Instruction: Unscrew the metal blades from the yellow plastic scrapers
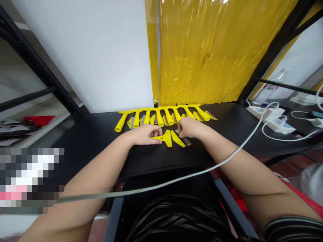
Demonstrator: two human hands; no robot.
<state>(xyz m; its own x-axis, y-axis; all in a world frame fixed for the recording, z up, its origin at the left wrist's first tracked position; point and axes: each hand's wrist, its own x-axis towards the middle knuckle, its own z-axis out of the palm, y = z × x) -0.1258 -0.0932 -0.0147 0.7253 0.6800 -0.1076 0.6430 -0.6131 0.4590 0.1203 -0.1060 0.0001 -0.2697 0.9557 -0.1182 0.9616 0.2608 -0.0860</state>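
My left hand (146, 134) is closed around the narrow part of a yellow plastic scraper (167, 138), whose wide head points right. Beside that head lies a separate slanted yellow plate (177, 138), apart from it. Just right of the plate is a flat metal blade (186, 141) on the table. The fingers of my right hand (189, 127) are pinched together at the blade's upper end; they partly hide it. Behind both hands runs a row of several yellow scraper handles (121, 122), with yellow plates and metal blades (211, 115) lying between and beside them.
The black table (151, 159) meets a white panel (101, 60) and a yellow plastic-wrapped panel (202, 53). Power strips (274, 121) and a clear bottle (270, 87) stand at the right. A pale cable (176, 181) crosses in front of me over both arms.
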